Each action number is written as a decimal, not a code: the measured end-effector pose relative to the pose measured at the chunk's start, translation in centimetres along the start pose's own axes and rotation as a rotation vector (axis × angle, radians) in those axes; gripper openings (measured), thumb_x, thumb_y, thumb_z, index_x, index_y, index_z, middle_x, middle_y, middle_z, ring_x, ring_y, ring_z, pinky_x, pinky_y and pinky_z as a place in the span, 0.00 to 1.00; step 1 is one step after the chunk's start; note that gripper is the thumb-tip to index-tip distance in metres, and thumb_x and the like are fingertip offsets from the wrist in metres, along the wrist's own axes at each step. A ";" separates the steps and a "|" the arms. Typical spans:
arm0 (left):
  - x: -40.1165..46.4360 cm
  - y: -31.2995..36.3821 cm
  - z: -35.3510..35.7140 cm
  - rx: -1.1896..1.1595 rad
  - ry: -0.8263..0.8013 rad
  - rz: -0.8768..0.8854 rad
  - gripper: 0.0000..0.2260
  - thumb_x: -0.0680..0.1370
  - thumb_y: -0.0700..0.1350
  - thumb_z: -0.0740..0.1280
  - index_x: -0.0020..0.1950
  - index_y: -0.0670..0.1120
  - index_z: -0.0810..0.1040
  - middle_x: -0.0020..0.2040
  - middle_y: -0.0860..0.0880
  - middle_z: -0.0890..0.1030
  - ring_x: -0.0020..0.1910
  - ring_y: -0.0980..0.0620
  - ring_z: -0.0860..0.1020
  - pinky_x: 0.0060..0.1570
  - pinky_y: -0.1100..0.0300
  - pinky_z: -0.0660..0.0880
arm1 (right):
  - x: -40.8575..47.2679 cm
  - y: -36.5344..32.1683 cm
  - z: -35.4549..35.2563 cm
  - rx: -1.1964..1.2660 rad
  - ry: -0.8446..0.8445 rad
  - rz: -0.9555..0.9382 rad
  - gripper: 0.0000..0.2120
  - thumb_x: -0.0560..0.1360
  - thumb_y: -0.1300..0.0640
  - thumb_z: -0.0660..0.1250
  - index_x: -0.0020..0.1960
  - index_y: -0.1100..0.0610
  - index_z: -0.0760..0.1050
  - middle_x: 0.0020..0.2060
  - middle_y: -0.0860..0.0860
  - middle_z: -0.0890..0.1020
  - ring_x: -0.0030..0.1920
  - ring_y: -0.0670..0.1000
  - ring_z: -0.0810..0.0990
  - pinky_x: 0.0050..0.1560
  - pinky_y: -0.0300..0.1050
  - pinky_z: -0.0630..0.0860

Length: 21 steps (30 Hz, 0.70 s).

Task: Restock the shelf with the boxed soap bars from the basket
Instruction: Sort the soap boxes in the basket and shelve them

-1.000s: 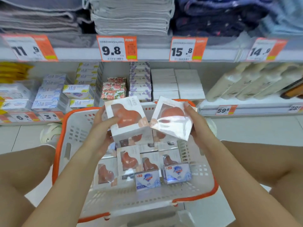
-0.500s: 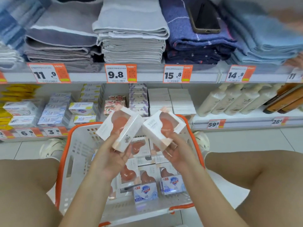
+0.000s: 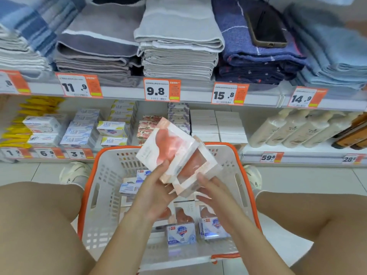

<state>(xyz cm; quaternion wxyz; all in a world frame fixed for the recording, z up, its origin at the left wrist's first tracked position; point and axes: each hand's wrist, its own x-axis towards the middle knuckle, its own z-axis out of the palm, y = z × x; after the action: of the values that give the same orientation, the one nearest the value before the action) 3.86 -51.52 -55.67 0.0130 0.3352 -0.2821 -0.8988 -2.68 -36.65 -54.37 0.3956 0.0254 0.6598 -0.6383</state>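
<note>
Two white boxed soap bars with pink soap behind a window are stacked together above the basket [image 3: 246,181]. My left hand [image 3: 156,193] grips the upper soap box [image 3: 164,145] from below, thumb on its near edge. The lower soap box [image 3: 198,165] lies tucked under it, and my right hand [image 3: 214,193] touches its near side with spread fingers. More pink-window boxes and two blue-and-white soap boxes [image 3: 181,234] lie in the white basket with the orange rim. The soap shelf [image 3: 206,124] behind holds stacked soap boxes.
Folded towels [image 3: 178,46] fill the upper shelf, with a dark phone [image 3: 266,26] lying on the navy stack. Lotion bottles [image 3: 294,128] lie at the right of the lower shelf. My bare knees flank the basket on the tiled floor.
The two boxes, held apart before, have come together into one stack. The camera has tilted up, showing more of the towel shelf.
</note>
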 end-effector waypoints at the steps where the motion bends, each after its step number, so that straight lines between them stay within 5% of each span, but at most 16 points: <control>1: 0.1 0.2 -0.2 0.003 -0.001 0.019 0.16 0.69 0.47 0.73 0.56 0.48 0.80 0.55 0.44 0.81 0.56 0.41 0.77 0.59 0.43 0.72 | 0.2 -0.5 -0.7 0.002 -0.001 -0.022 0.27 0.66 0.39 0.69 0.61 0.50 0.75 0.52 0.47 0.84 0.54 0.47 0.82 0.50 0.41 0.77; 5: 0.2 0.5 -0.1 0.175 -0.038 0.053 0.11 0.67 0.46 0.70 0.49 0.50 0.83 0.49 0.49 0.84 0.51 0.47 0.81 0.58 0.45 0.72 | 1.4 -3.9 -4.0 -0.036 -0.001 -0.030 0.28 0.67 0.36 0.62 0.62 0.50 0.75 0.57 0.51 0.82 0.56 0.51 0.81 0.54 0.47 0.76; 8: 0.0 0.0 0.3 0.289 -0.057 0.031 0.14 0.67 0.47 0.71 0.51 0.49 0.83 0.50 0.50 0.85 0.48 0.50 0.82 0.55 0.50 0.75 | 1.5 -5.3 -5.7 -0.246 -0.163 0.002 0.22 0.74 0.47 0.67 0.67 0.47 0.71 0.56 0.52 0.83 0.54 0.52 0.82 0.51 0.45 0.78; 12: 0.3 0.1 -0.2 0.417 -0.086 -0.027 0.26 0.64 0.56 0.77 0.59 0.51 0.80 0.59 0.43 0.81 0.62 0.38 0.76 0.68 0.42 0.62 | 1.8 -4.5 -7.0 -0.248 -0.242 0.081 0.25 0.74 0.56 0.70 0.68 0.46 0.68 0.56 0.57 0.82 0.56 0.56 0.82 0.53 0.48 0.79; 14: 0.2 0.3 -0.2 0.567 -0.113 -0.053 0.28 0.61 0.61 0.77 0.59 0.55 0.80 0.60 0.43 0.80 0.63 0.36 0.74 0.66 0.42 0.61 | 2.0 -3.6 -7.0 -0.323 -0.300 0.119 0.26 0.72 0.55 0.73 0.68 0.47 0.69 0.55 0.54 0.83 0.55 0.53 0.82 0.52 0.48 0.79; 18: 0.1 -0.2 0.2 0.690 -0.144 -0.058 0.25 0.64 0.67 0.71 0.58 0.59 0.80 0.58 0.53 0.82 0.60 0.49 0.79 0.67 0.43 0.67 | 2.2 -2.3 -6.6 -0.419 -0.281 0.106 0.18 0.72 0.59 0.72 0.61 0.51 0.76 0.49 0.47 0.85 0.47 0.44 0.84 0.42 0.36 0.78; 21: 0.3 0.0 0.7 0.640 -0.058 -0.008 0.19 0.69 0.66 0.69 0.53 0.58 0.83 0.56 0.54 0.83 0.61 0.52 0.77 0.67 0.49 0.68 | 2.8 -2.2 -8.3 -0.398 -0.200 0.104 0.16 0.71 0.61 0.73 0.57 0.52 0.80 0.47 0.48 0.86 0.48 0.47 0.84 0.45 0.40 0.79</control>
<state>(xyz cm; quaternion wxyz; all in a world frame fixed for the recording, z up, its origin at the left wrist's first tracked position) 3.15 -51.24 -55.41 -0.1047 0.2978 -0.5495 -0.7736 -9.85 -31.23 -55.22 0.4884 -0.0825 0.7281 -0.4738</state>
